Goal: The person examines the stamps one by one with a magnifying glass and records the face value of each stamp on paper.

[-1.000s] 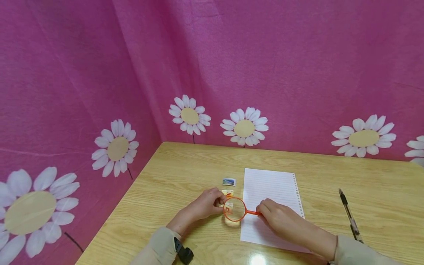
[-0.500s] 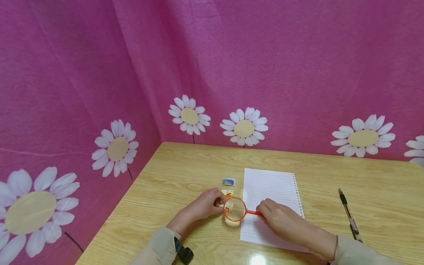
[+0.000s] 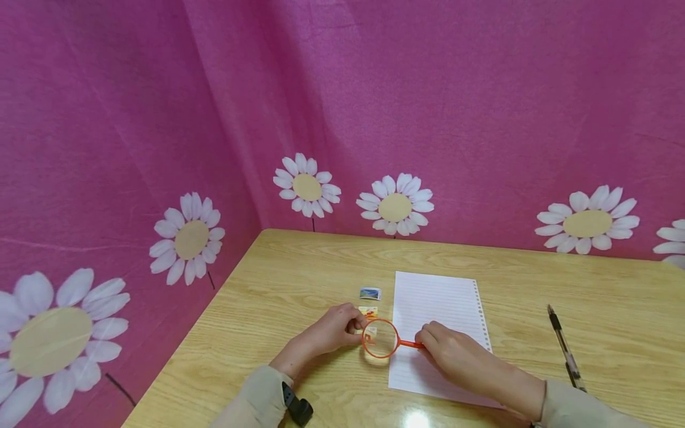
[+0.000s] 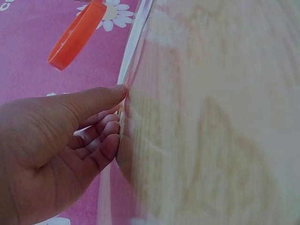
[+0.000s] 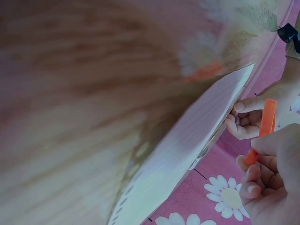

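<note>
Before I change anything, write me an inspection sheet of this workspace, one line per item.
Surface: light wood-grain table, with a bright glare spot toward the near side.
Job's things: orange magnifying glass, its lens over the nearest stamp-like slip, which shows red print.
Clutter: yellow slip and blue slip farther out; lined sheet right of the slips; pen right of the sheet, apart from it.
Hands: right hand grips the magnifier's handle above the sheet; left hand is at the nearest slip, grip unclear.
Cables: nothing seen.
Surroundings: pink-purple cloth with white daisies behind and to the left.
</note>
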{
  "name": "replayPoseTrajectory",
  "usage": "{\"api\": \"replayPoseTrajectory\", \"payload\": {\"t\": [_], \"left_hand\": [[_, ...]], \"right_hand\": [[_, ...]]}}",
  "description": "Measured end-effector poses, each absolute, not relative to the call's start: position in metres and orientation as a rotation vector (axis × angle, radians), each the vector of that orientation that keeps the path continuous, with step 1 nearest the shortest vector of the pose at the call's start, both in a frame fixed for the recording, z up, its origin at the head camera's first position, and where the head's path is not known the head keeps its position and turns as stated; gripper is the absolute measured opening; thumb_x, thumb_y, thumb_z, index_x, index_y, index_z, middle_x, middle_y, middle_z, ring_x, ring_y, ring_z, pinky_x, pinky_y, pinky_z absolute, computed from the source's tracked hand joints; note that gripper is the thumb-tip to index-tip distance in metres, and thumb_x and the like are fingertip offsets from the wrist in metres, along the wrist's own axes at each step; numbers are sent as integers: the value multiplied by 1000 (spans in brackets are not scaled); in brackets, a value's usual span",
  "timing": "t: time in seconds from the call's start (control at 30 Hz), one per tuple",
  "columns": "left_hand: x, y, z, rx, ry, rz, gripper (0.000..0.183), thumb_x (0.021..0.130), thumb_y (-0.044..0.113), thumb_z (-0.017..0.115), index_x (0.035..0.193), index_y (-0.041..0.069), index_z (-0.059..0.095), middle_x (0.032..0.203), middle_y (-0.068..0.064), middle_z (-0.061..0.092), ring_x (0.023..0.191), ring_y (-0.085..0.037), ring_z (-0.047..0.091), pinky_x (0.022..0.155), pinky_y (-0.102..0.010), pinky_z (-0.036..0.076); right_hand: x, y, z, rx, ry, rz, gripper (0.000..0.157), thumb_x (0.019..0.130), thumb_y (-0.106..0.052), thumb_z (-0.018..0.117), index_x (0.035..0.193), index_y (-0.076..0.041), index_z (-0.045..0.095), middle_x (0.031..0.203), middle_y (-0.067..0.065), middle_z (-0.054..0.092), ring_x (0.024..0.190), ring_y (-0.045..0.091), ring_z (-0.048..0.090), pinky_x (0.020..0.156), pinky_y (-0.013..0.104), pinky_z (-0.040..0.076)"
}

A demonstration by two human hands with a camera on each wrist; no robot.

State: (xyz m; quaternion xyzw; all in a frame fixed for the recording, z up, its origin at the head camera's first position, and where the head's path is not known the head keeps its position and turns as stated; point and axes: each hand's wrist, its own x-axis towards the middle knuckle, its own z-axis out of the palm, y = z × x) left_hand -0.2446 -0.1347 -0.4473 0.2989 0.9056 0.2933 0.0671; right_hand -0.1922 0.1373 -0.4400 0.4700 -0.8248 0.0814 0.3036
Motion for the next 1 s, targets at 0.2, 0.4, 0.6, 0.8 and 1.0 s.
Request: {"api": "replayPoseTrajectory", "payload": {"t": [0.2, 0.4, 0.6, 0.8, 1.0], "left_hand": [[-245, -135, -448, 917, 2740, 881, 11, 85, 6, 74, 90, 6, 64, 82, 0, 53, 73, -5, 45, 66, -15, 40], [-245, -135, -448, 881, 2724, 881, 12, 85, 9, 75, 91, 8, 65, 83, 1, 52, 75, -4, 46, 67, -14, 41], [-245, -135, -448, 876, 2716, 900, 12, 85, 9, 75, 91, 8, 65, 84, 1, 54, 75, -5, 47, 68, -15, 41], [-244, -136, -448, 903, 2719, 912, 14, 85, 11, 75, 92, 7, 64, 86, -1, 56, 77, -6, 48, 69, -15, 42], [-244, -137, -449, 943, 2731, 915, 15, 84, 11, 76, 92, 7, 65, 86, -2, 57, 76, -5, 48, 69, -15, 42]], "right_hand": [[-192, 139, -440, 1237, -2210, 208, 22, 104, -22, 46, 90, -11, 58, 82, -5, 53, 73, 5, 51, 62, 15, 47], [-192, 141, -441, 1237, -2207, 204, 25, 105, -23, 43, 90, -10, 58, 82, -5, 53, 73, 5, 51, 62, 15, 47], [-192, 142, -441, 1227, -2176, 208, 45, 108, -29, 21, 88, -10, 58, 81, -5, 52, 72, 5, 50, 61, 15, 46], [-191, 144, -441, 1215, -2159, 213, 48, 108, -29, 18, 87, -11, 57, 80, -6, 51, 72, 5, 50, 61, 15, 45], [-190, 148, -441, 1212, -2169, 212, 48, 107, -29, 18, 87, -11, 57, 81, -6, 51, 73, 5, 51, 62, 16, 46]]}}
